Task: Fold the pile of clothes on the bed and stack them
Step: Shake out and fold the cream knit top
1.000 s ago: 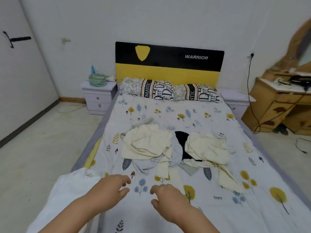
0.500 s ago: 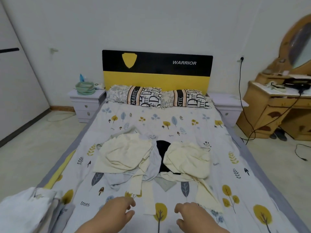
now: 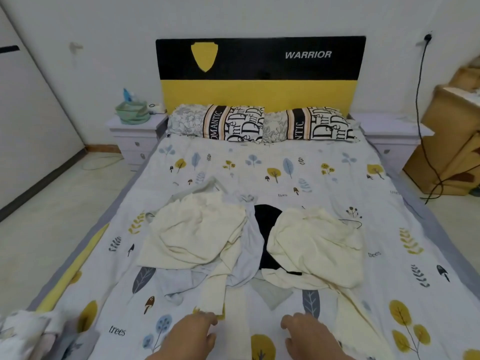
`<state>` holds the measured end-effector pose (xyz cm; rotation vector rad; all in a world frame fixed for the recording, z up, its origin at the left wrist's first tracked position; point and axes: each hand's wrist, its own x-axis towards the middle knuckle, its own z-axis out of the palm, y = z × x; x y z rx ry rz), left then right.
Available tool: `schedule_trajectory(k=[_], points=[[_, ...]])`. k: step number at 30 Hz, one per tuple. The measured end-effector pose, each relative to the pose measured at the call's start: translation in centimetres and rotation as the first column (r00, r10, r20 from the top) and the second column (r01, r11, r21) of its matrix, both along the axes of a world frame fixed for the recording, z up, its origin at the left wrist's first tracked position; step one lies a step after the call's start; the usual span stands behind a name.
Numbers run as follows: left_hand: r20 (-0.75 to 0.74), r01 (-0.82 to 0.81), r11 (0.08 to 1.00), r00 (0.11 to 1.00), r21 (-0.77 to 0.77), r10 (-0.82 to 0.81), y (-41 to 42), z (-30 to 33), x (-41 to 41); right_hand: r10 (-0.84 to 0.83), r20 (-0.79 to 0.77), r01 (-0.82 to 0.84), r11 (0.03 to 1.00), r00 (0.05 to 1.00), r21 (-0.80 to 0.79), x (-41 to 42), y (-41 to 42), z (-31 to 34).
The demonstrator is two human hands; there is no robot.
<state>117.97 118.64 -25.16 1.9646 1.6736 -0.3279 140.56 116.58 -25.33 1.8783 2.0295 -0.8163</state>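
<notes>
dresser (image 3: 457, 141) cropped right, black garment (image 3: 267, 229) half-buried

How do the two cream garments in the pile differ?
The left cream garment lies flatter, one strip trailing toward the left hand. The right cream garment is bunched higher and overlaps the black garment. Both are wrinkled, unfolded, and untouched by either hand.

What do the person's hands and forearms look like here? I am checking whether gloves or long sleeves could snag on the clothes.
Both the left hand and the right hand are bare: no gloves, rings, watch or bracelet show. The forearms are uncovered down to the bottom edge of the picture, so no sleeve or cuff is visible. Anything worn higher up the arms lies out of view.
</notes>
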Motion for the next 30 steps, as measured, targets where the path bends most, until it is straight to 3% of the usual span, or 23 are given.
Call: schedule_trajectory(k=[6, 13, 16, 22, 27, 30], points=[[-0.084, 0.023, 0.995, 0.996, 0.096, -0.015, 7.2, -7.5, -1.6, -0.08, -0.085, 0.089, 0.991, 0.993, 0.105, -3.9, 7.6, -7.2], [-0.24, 0.025, 0.969, 0.97, 0.245, 0.035, 16.2, -14.5, -4.0, 0.04, -0.05, -0.017, 0.918, 0.998, 0.396, -10.3, 15.8, -16.1], [-0.308, 0.049, 0.957, 0.95, 0.285, 0.043, 18.5, -17.5, -5.1, 0.1, -0.026, -0.084, 0.928, 0.995, 0.364, -11.9, 18.3, -20.1], [-0.294, -0.078, 0.96, 0.943, 0.268, 0.159, 21.2, -21.9, -4.4, 0.124, 0.094, -0.146, 0.951, 0.988, 0.272, -13.6, 19.2, -24.4], [-0.347, 0.067, 0.954, 0.937, 0.291, 0.04, 21.9, -21.4, -4.5, 0.152, 0.044, -0.158, 0.912, 0.987, 0.379, -14.3, 18.2, -22.8], [-0.17, 0.084, 0.947, 0.985, 0.311, -0.032, 19.0, -18.8, -5.5, 0.123, -0.075, -0.093, 0.944, 0.99, 0.316, -13.6, 15.4, -21.4]])
